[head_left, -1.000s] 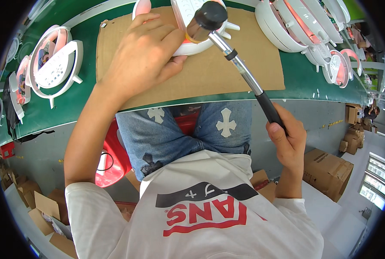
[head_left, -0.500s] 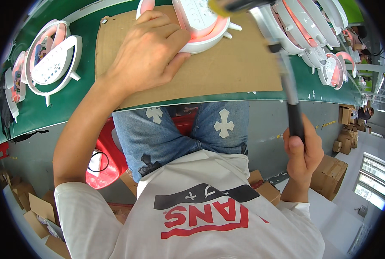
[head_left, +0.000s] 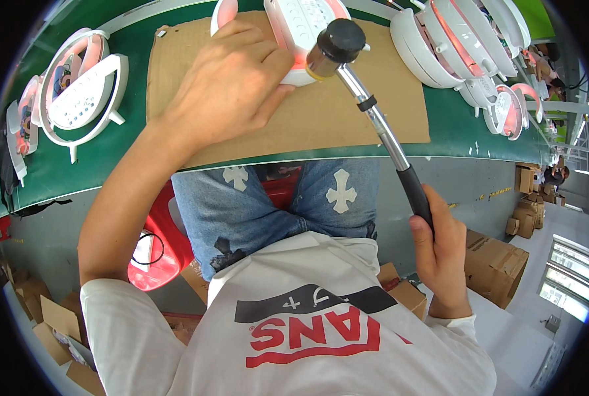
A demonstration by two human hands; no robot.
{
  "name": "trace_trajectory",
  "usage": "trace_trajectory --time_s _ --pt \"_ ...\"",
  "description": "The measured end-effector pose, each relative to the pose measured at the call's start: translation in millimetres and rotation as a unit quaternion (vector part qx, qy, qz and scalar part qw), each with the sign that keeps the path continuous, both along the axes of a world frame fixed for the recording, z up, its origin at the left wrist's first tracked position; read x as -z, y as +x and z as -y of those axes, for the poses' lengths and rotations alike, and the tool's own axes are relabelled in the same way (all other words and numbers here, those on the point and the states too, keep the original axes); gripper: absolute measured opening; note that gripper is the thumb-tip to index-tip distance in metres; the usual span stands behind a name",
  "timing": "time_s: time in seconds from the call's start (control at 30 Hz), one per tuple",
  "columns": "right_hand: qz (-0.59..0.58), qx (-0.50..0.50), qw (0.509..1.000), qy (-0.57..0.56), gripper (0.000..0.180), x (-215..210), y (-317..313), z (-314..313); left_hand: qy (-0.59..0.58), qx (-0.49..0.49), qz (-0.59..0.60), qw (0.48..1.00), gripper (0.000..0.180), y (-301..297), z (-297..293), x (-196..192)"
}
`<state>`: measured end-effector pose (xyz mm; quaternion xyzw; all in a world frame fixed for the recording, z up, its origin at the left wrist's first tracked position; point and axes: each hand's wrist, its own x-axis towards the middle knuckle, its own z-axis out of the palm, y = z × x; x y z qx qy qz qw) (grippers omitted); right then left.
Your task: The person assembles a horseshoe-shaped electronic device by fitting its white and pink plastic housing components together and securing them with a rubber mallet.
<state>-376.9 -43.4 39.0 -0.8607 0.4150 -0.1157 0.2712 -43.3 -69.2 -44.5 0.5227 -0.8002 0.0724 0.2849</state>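
Observation:
A white plastic housing with pink trim (head_left: 299, 26) lies on a brown cardboard sheet (head_left: 347, 125) at the far side of the table. My left hand (head_left: 235, 82) is closed on its near left edge, fingers curled and thumb toward the right; the hand covers part of it. In my right hand (head_left: 443, 244) is a mallet (head_left: 383, 132) with a steel shaft and black grip. Its black and amber head is over the housing's near right edge, just right of my left hand. Whether the head touches the housing, I cannot tell.
Similar white and pink housings (head_left: 80, 105) lie on the green table (head_left: 136, 46) at the left. More housings (head_left: 426, 53) are stacked at the right. A red stool (head_left: 169, 254) and cardboard boxes (head_left: 495, 270) stand below the table's near edge.
The mallet has swung left and down, its blurred head now sharp at the housing's edge. My right hand has shifted left and slightly nearer me. The left hand keeps its hold.

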Motion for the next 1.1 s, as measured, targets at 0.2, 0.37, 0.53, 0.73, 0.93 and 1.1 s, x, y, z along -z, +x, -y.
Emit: trace_trajectory --time_s 0.2,0.37,0.53,0.73,0.93,1.1 --pt "0.015 0.021 0.999 0.023 0.033 0.9 -1.0 8.2 0.019 -0.011 0.039 0.999 0.037 7.9 -7.4 -16.7" --pt "0.026 0.032 0.999 0.034 0.033 -0.1 -1.2 12.4 -0.011 -0.005 0.053 0.999 0.034 28.0 -2.9 -17.9" --pt "0.051 0.025 0.998 0.014 0.034 1.6 -2.2 14.3 0.049 -0.019 -0.009 0.999 0.034 19.0 -6.8 -13.8" --pt "0.060 0.011 0.998 0.035 0.034 9.6 -2.7 15.7 -0.021 0.009 0.055 0.998 0.042 44.9 -5.3 -22.8" --pt "0.073 0.019 0.996 0.036 0.035 8.1 -2.9 16.2 0.041 0.033 0.032 0.998 0.041 24.9 -3.9 -22.8" --pt "0.081 -0.009 0.996 -0.022 0.045 4.0 -4.7 14.1 0.016 0.043 0.005 0.999 0.036 23.3 -3.6 -12.7"
